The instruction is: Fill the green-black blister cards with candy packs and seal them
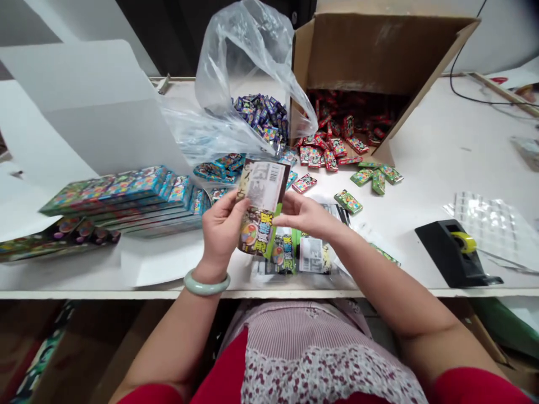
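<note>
Left hand [223,230] and right hand [303,216] both grasping a printed candy packet [261,205], barcode label showing, held just above the table [425,163], cardboard box [379,50] of red candy packets at its far edge

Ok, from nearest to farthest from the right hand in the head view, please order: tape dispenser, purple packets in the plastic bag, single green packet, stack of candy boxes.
From the right hand:
1. Single green packet, just to its right.
2. Purple packets, ahead, in the clear plastic bag.
3. Black tape dispenser, right, near the table edge.
4. Stack of candy boxes, far left.
</note>
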Demonstrator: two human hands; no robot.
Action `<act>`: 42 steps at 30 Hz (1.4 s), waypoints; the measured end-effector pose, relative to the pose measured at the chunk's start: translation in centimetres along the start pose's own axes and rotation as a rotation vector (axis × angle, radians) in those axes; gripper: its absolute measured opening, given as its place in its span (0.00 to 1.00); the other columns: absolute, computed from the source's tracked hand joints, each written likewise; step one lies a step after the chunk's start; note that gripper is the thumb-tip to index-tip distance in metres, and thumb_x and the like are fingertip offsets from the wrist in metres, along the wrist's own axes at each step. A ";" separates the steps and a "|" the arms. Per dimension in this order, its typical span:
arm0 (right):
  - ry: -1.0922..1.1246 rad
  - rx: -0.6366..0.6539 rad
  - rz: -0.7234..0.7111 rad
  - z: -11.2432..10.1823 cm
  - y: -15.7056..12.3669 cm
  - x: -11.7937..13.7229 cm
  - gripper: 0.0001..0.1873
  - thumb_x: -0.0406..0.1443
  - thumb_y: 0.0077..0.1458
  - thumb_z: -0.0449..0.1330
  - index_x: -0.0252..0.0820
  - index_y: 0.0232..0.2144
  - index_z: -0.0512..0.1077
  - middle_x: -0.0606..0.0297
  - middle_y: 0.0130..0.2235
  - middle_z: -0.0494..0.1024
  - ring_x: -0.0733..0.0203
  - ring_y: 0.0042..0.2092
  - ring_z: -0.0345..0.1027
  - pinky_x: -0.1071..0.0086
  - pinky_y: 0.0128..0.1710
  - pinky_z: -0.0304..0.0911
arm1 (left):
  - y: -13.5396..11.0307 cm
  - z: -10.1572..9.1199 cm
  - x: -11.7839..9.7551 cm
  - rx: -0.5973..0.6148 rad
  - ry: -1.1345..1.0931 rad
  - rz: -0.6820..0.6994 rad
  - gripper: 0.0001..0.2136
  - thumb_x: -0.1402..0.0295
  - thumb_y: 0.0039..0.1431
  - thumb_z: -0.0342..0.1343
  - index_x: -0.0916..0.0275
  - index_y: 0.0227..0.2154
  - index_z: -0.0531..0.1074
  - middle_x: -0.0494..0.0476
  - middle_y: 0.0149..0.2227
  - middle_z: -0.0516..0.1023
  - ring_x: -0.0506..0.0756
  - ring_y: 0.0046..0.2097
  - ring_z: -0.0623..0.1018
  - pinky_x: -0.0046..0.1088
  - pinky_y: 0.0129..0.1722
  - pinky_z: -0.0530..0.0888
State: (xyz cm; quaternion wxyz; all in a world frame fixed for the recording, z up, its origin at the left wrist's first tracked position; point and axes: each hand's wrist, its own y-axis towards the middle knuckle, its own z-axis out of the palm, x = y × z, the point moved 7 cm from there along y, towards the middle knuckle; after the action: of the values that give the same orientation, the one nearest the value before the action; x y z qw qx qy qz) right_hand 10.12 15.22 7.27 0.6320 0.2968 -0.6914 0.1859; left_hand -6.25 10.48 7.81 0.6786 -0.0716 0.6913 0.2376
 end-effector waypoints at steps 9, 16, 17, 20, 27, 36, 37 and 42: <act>0.122 -0.329 0.262 -0.5 -2.9 -4.9 0.14 0.42 0.41 0.64 0.43 0.29 0.66 0.68 0.30 0.74 0.61 0.32 0.67 0.65 0.35 0.65 | -4.9 3.5 4.7 0.342 -0.258 -0.490 0.17 0.66 0.47 0.66 0.62 0.41 0.74 0.55 0.36 0.80 0.53 0.38 0.79 0.27 0.38 0.75; 0.245 -0.398 0.374 0.2 -5.8 -8.2 0.19 0.47 0.39 0.66 0.43 0.30 0.67 0.65 0.33 0.76 0.58 0.34 0.69 0.63 0.38 0.66 | -8.8 3.6 7.3 0.384 -0.418 -0.720 0.18 0.66 0.48 0.65 0.63 0.43 0.72 0.57 0.37 0.81 0.53 0.35 0.80 0.28 0.36 0.75; 0.248 -0.375 0.397 0.6 -6.2 -8.4 0.20 0.47 0.38 0.66 0.43 0.30 0.67 0.65 0.32 0.77 0.58 0.34 0.69 0.62 0.38 0.66 | -8.4 3.7 7.1 0.358 -0.423 -0.691 0.18 0.66 0.48 0.65 0.63 0.43 0.72 0.57 0.38 0.80 0.53 0.37 0.79 0.27 0.37 0.75; 0.223 -0.292 0.421 1.6 -7.4 -8.7 0.19 0.46 0.39 0.67 0.42 0.30 0.68 0.65 0.33 0.77 0.58 0.34 0.69 0.62 0.38 0.65 | -6.5 3.6 6.0 0.193 -0.409 -0.535 0.15 0.65 0.51 0.63 0.62 0.41 0.72 0.54 0.38 0.80 0.50 0.37 0.78 0.25 0.37 0.74; 0.348 -0.065 0.432 1.9 -9.6 -7.3 0.21 0.43 0.38 0.69 0.41 0.33 0.69 0.66 0.35 0.76 0.60 0.37 0.69 0.64 0.41 0.64 | -6.5 4.9 5.2 0.086 -0.469 -0.552 0.17 0.67 0.47 0.64 0.63 0.40 0.70 0.52 0.34 0.78 0.50 0.34 0.77 0.26 0.36 0.74; 0.117 -0.076 0.437 1.6 -12.0 -7.3 0.14 0.38 0.46 0.64 0.43 0.21 0.60 0.76 0.20 0.60 0.70 0.22 0.53 0.73 0.23 0.50 | -8.1 4.1 6.3 0.106 -0.431 -0.561 0.18 0.64 0.52 0.61 0.60 0.45 0.69 0.53 0.38 0.79 0.50 0.36 0.77 0.25 0.36 0.74; 0.133 -0.034 0.434 1.7 -11.9 -7.1 0.13 0.38 0.46 0.64 0.43 0.23 0.61 0.75 0.21 0.62 0.69 0.23 0.56 0.72 0.23 0.53 | -8.0 4.1 6.2 0.112 -0.418 -0.548 0.19 0.64 0.53 0.61 0.58 0.48 0.68 0.52 0.37 0.78 0.50 0.36 0.77 0.24 0.35 0.74; 0.073 -0.184 0.184 -1.3 -10.3 -2.6 0.27 0.36 0.47 0.66 0.48 0.49 0.61 0.61 0.45 0.72 0.60 0.44 0.69 0.64 0.43 0.65 | -7.9 4.5 4.8 0.196 -0.368 -0.432 0.29 0.65 0.54 0.60 0.50 0.58 0.58 0.51 0.41 0.77 0.49 0.36 0.77 0.23 0.34 0.74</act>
State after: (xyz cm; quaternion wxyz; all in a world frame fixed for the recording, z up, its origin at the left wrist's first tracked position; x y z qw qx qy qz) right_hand 17.86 8.76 3.63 0.6616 0.1660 -0.7062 0.1897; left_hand 0.76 6.56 1.46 0.8310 -0.1072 0.5452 0.0289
